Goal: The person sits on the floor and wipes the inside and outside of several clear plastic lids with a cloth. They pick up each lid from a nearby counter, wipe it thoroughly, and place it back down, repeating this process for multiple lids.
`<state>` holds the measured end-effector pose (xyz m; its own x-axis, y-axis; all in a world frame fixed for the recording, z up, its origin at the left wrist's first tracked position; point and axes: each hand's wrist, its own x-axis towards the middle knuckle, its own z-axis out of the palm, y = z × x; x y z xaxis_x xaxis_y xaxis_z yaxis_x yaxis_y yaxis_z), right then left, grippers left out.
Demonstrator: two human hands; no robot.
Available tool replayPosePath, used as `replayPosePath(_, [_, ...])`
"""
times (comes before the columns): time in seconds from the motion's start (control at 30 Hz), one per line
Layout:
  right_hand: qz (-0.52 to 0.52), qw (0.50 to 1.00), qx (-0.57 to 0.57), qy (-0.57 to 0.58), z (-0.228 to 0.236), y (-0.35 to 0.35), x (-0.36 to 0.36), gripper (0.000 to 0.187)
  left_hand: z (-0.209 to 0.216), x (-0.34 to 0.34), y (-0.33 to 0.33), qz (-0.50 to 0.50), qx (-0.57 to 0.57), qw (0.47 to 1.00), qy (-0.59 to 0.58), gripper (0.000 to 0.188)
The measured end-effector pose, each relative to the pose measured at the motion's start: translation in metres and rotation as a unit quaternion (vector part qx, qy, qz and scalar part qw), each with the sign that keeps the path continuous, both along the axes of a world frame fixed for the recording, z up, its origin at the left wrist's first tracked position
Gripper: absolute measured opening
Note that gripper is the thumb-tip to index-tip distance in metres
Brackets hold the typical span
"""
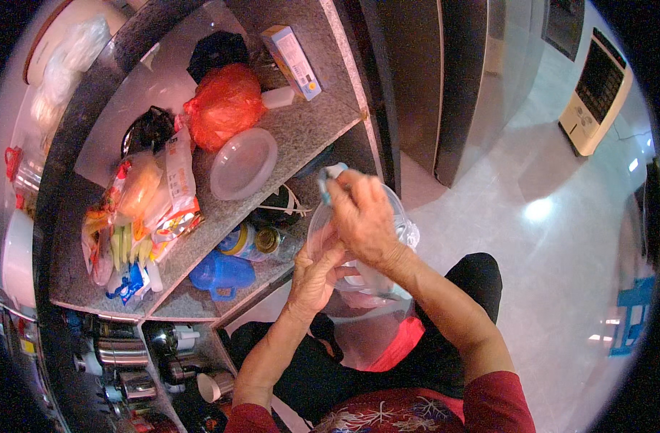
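Observation:
Over my lap is a clear round plastic container (400, 209), its rim showing around my hands. My left hand (319, 274) is closed on the container's near left side, fingers curled at its wall. Above it my right hand (364, 220) is closed around a small blue-and-white thing (332, 173), blurred and mostly covered by the fingers; its kind cannot be made out. A round translucent plastic lid (243, 164) lies on the granite shelf to the left. Below the container, clear plastic and something red (398, 345) show between my legs.
The granite shelf (301, 141) bears a red plastic bag (227, 105), a blue-and-white box (292, 61) and several food packets (139, 187). A blue plastic jug (223, 274) and a jar (266, 240) stand beneath. Metal pots (124, 352) fill lower compartments. An air cooler (595, 94) stands on the floor.

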<state>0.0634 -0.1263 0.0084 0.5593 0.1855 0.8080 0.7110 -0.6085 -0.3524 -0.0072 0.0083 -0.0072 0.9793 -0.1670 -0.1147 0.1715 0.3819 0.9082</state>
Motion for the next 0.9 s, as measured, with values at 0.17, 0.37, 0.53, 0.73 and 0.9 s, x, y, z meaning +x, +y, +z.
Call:
replayPosePath(0.17, [-0.147, 0.973, -0.022, 0.178, -0.017, -0.027, 0.027, 0.025, 0.013, 0.001, -0.003, 0.003, 0.069, 0.997, 0.042, 0.055])
replayPosePath(0.37, [-0.041, 0.913, 0.387, 0.125, -0.019, -0.055, 0.057, 0.022, -0.020, 0.007, 0.008, 0.012, 0.134, 0.969, 0.208, 0.056])
replayPosePath(0.53, [-0.035, 0.899, 0.418, 0.124, -0.014, -0.043, 0.037, 0.024, -0.031, 0.000, -0.006, -0.020, 0.010, 0.960, 0.278, 0.046])
replayPosePath(0.73, [0.070, 0.981, 0.103, 0.148, -0.025, -0.006, -0.014, 0.031, -0.008, 0.009, 0.009, 0.016, -0.125, 0.988, 0.095, 0.047])
replayPosePath(0.9, [0.096, 0.992, -0.005, 0.083, -0.027, 0.005, -0.032, 0.053, -0.003, 0.016, 0.017, 0.069, -0.112, 0.991, 0.020, 0.049])
